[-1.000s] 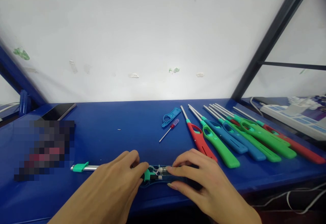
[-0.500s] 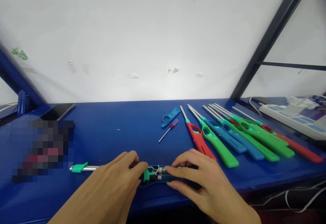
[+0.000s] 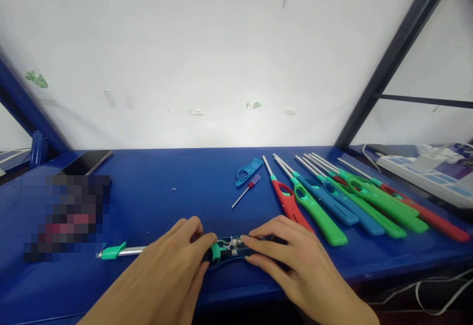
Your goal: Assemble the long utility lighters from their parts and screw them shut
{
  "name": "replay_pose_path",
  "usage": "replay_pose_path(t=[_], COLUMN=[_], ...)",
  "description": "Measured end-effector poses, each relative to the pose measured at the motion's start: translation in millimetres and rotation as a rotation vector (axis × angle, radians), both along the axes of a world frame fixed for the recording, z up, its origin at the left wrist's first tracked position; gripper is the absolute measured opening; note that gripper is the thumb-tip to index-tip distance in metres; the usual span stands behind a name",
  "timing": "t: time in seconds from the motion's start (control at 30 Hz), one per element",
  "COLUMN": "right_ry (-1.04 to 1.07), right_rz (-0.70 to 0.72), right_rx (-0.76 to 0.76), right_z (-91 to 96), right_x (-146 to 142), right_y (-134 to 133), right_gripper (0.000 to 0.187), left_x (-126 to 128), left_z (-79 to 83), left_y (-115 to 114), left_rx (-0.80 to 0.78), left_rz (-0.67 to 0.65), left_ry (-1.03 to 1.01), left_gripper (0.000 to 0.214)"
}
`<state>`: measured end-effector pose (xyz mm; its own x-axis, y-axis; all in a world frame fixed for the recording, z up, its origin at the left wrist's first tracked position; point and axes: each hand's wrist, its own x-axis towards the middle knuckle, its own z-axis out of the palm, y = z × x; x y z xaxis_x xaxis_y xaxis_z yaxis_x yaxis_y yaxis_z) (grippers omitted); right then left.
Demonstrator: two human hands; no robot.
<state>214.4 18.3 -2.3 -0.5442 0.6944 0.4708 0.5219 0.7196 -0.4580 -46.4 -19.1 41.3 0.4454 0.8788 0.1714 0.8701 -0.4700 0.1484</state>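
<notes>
An opened gas lighter (image 3: 227, 261) lies lengthwise near the table's front edge, its blue handle shell showing the parts inside. Its silver tube (image 3: 132, 251) points left and carries a green collar (image 3: 113, 251) close to the tip. My left hand (image 3: 177, 251) is closed round the lighter where tube and handle meet, beside the green trigger (image 3: 215, 251). With fingers bent, my right hand (image 3: 295, 248) grips the handle and its clear inner tank, which the fingers mostly hide. Thin white wires and a small valve show between the hands.
Beyond the hands lie a loose blue cover piece (image 3: 248, 171) and a small screwdriver (image 3: 247, 190). Several assembled lighters (image 3: 320, 211) fan out at right. A tiny metal pin (image 3: 174, 189) sits mid-table. At left are a phone (image 3: 85, 162) and a blurred-out object (image 3: 68, 219).
The view has shifted slightly. The lighter's tube tip sits a little lower, its green collar tilted differently. Both hands keep their hold, with the right fingers nearly unmoved.
</notes>
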Motion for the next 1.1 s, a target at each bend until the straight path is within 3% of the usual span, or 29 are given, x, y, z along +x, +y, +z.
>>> replay_pose_path(t=[0.17, 0.47, 0.8, 0.87, 0.97, 1.1], right_ry=[-0.035, -0.047, -0.019, -0.011, -0.078, -0.491], right_rz=[0.006, -0.011, -0.03, -0.051, -0.051, -0.086], right_rx=[0.02, 0.022, 0.047, 0.113, 0.24, 0.325], right_z=[3.9, 1.4, -0.8, 7.0, 33.8, 78.1], right_x=[0, 0, -3, -1, 3, 8], right_y=[-1, 0, -1, 1, 15, 63], right_gripper=[0.019, 0.026, 0.025, 0.023, 0.019, 0.03], left_x=[0, 12, 9, 9, 8, 7], left_z=[-7.1, 10.0, 8.5, 8.4, 7.9, 8.5], left_y=[-5, 2, 2, 2, 2, 3], left_rx=[-0.025, -0.22, -0.249, -0.256, -0.257, -0.258], left_rz=[0.048, 0.11, 0.111, 0.119, 0.127, 0.137], left_ry=[0.077, 0.147, 0.13, 0.131, 0.122, 0.106], left_gripper=[0.043, 0.037, 0.035, 0.037, 0.038, 0.037])
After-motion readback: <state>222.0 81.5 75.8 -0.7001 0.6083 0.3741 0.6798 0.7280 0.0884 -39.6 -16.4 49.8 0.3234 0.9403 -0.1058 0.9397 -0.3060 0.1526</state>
